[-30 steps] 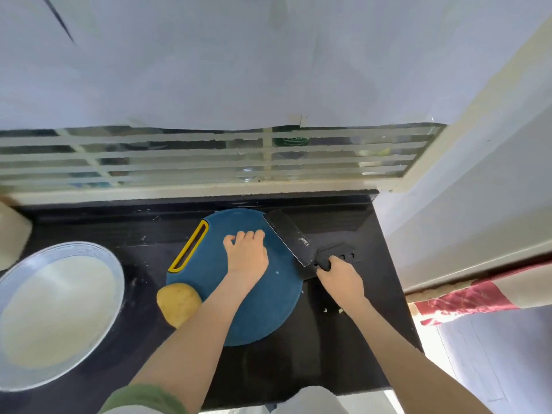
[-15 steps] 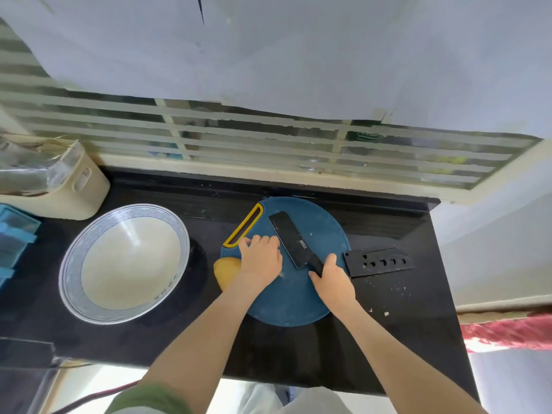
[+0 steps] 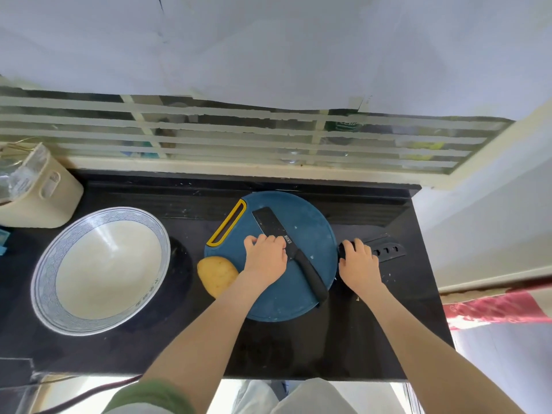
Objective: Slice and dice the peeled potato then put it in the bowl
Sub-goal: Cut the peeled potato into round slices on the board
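The peeled yellow potato [image 3: 217, 274] lies on the black counter, touching the left rim of the round blue cutting board [image 3: 310, 222]. A black knife [image 3: 288, 248] lies flat and diagonal on the board, handle toward me, with no hand on it. My left hand [image 3: 265, 259] rests on the board with its fingers slightly bent, just left of the blade. My right hand [image 3: 358, 262] is off the board's right edge, fingers curled over the near end of the black knife sheath [image 3: 386, 251]. The large white bowl [image 3: 44, 282] with a blue patterned rim stands empty at the left.
A cream container [image 3: 44, 195] stands at the counter's back left corner. A barred window [image 3: 239, 135] runs along the back. The counter's right edge [image 3: 430, 279] drops off just past the sheath, and its front edge is close to my body.
My right hand let go of the knife handle and moved right onto the sheath. The knife now lies free on the board. My left hand stays on the board.
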Demonstrator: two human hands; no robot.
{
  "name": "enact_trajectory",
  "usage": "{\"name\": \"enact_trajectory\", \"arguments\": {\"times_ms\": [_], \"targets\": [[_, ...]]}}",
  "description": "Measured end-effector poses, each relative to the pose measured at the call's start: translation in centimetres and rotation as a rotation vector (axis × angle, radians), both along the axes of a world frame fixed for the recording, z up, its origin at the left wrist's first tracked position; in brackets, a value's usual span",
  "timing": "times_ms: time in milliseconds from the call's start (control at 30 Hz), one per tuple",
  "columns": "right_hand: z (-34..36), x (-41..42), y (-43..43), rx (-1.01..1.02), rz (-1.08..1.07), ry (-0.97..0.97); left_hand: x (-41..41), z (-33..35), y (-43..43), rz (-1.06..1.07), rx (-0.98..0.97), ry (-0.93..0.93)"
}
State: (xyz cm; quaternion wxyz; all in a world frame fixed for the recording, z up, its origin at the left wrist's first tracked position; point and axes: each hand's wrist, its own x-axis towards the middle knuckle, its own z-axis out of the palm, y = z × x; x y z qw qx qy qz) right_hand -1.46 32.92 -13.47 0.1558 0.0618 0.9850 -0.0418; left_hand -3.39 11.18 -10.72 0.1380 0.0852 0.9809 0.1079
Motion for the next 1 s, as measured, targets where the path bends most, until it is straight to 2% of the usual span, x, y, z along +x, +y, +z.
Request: {"name": "enact_trajectory", "arguments": {"times_ms": [100,267,400,533,633,767,833,900,933,1000], "targets": [[0.3,0.9,1.7,-0.027,-0.039,-0.047,-0.2,0.1,0.6,-0.028,-0.004,-0.004],[1.6,0.7,1.0,-0.161,-0.035,0.015,-0.6,0.9,0.6,-0.005,-0.02,0.002],[2.5,-0.3,-3.5,-0.324,0.047,-0.066,-0.5,1.5,-2.0,0.072,-0.171,-0.061],[2.2,-0.4,-7.2,-0.271,0.098,-0.17,0.6,2.3,-5.9,0.224,-0.307,-0.059],[1.8,-0.6,-7.6,-0.297,-0.001,-0.207,1.6,2.6,-8.1,0.353,-0.327,-0.098],[2.0,-0.9,-7.3,-0.348,-0.1,-0.273,2.1,3.5,-9.5,0.551,-0.181,-0.342],[2.3,-1.1,-7.1,-0.491,-0.24,-0.314,2.2,3.5,-9.7,0.592,-0.097,-0.434],[2.8,-1.2,-6.8,-0.667,-0.388,-0.396,2.0,3.1,-9.7,0.62,0.008,-0.45],[3.1,-1.2,-6.6,-0.735,-0.427,-0.441,1.9,2.9,-9.7,0.603,0.022,-0.438],[3.6,-1.1,-6.1,-0.827,-0.443,-0.515,1.8,2.8,-9.3,0.483,-0.071,-0.41]]}}
